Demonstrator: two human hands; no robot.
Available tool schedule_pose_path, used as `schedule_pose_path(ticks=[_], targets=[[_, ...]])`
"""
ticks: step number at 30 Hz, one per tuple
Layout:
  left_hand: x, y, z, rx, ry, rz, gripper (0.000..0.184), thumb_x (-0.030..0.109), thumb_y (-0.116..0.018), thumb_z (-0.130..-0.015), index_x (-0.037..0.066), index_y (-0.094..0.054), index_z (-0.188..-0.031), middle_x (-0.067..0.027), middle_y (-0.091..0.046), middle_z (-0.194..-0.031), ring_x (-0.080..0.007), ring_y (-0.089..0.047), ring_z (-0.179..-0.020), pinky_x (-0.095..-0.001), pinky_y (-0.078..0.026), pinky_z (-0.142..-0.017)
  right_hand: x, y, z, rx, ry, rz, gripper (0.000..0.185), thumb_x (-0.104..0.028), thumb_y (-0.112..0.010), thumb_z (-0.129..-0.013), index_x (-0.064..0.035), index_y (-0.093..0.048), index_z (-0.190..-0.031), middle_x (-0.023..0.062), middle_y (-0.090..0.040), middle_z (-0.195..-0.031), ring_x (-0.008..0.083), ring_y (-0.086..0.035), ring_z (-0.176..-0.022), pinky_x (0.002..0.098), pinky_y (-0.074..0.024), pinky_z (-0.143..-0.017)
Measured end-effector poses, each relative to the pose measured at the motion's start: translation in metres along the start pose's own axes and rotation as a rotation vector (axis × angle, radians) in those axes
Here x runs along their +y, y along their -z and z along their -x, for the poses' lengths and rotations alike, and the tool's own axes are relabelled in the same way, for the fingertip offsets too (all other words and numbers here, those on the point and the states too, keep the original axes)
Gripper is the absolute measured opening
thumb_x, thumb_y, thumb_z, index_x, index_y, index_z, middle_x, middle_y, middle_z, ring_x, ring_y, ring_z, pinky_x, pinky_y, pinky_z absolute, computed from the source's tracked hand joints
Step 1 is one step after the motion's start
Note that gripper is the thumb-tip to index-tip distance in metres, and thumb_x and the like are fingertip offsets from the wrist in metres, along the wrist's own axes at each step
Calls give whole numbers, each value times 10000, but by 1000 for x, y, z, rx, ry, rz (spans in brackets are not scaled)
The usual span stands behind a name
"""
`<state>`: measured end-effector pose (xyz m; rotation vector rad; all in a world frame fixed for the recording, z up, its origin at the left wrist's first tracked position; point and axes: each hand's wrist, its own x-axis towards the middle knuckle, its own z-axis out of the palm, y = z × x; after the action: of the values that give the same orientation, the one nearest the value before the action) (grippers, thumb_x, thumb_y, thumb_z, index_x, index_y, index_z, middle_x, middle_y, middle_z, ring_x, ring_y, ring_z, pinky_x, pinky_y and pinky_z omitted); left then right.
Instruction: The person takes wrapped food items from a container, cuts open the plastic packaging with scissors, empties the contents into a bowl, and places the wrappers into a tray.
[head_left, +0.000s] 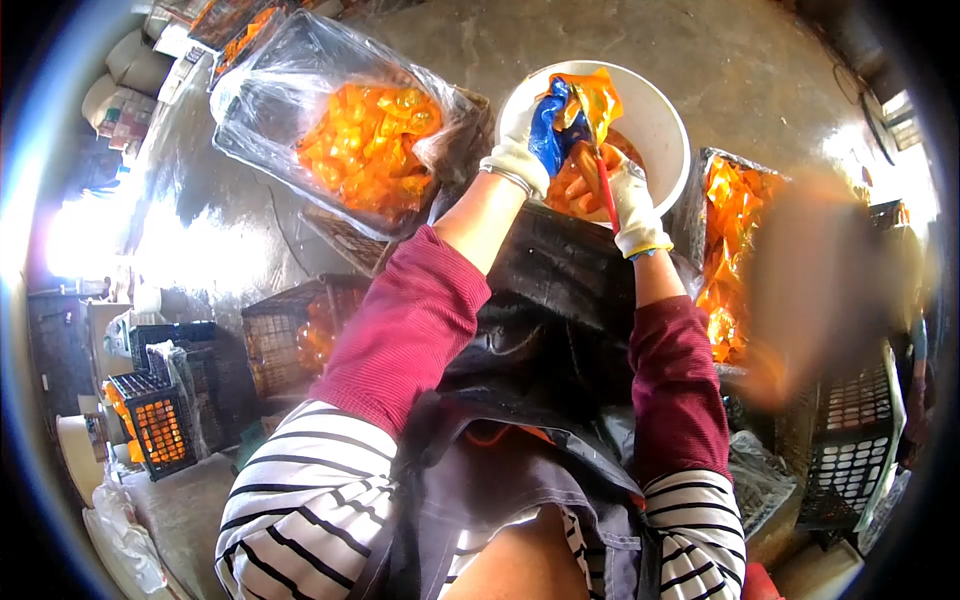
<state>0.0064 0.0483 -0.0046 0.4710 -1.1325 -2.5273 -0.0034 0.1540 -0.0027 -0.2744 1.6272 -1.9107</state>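
Over a white bucket (668, 150) my left hand (545, 140), in a blue glove over a whitish one, grips a shiny orange piece (600, 98). My right hand (628, 195), in a whitish glove, is closed round a red-handled tool (606, 190). The tool's metal end lies against the orange piece; its exact shape is hard to make out. More orange-brown pieces (585, 200) lie low in the bucket, partly hidden by my hands.
Left of the bucket, a plastic-lined crate (235, 145) holds orange pieces; another orange-filled crate (710, 170) stands right. Black crates (850, 440) are at lower right and lower left (160, 430). A brownish blur (815, 280) covers part of the right side.
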Motion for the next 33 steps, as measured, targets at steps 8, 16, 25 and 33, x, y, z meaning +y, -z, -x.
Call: schedule_pose_path(ticks=[8, 16, 25, 33], targets=[[6, 10, -14, -175, 24, -184, 132, 170, -411, -721, 64, -440, -794, -8, -464, -650, -99, -444, -596, -197, -379, -566, 1, 5, 5, -140, -96, -243, 270, -211, -329, -745, -17, -417, -912, 115, -505, -728, 162, -482, -471, 207, -381, -381], [23, -10, -4, -20, 16, -697, 290, 78, -476, -664, 62, -405, -945, -16, -480, -777, -88, -469, -665, -168, -391, -577, 22, 12, -7, -69, 14, -157, 266, -229, -396, -723, -28, -425, -895, 101, -517, -669, 152, -466, -407, 198, -351, -351], [10, 3, 2, -78, 186, -240, 312, 91, -435, -688, 36, -368, -988, -35, -472, -811, -100, -465, -685, -195, -392, -607, 6, 8, -14, 27, 28, 67, 208, -143, -456, -703, -32, -448, -879, 60, -511, -688, 116, -495, -472, 176, -390, -379], [-1, 15, 3, -302, 221, -125, 209, 104, -440, -701, 14, -442, -889, -78, -483, -842, -159, -478, -746, -249, -392, -701, -11, 9, -10, 142, -40, 100, 225, -186, -408, -723, -22, -450, -872, 103, -508, -730, 176, -512, -567, 217, -422, -460]])
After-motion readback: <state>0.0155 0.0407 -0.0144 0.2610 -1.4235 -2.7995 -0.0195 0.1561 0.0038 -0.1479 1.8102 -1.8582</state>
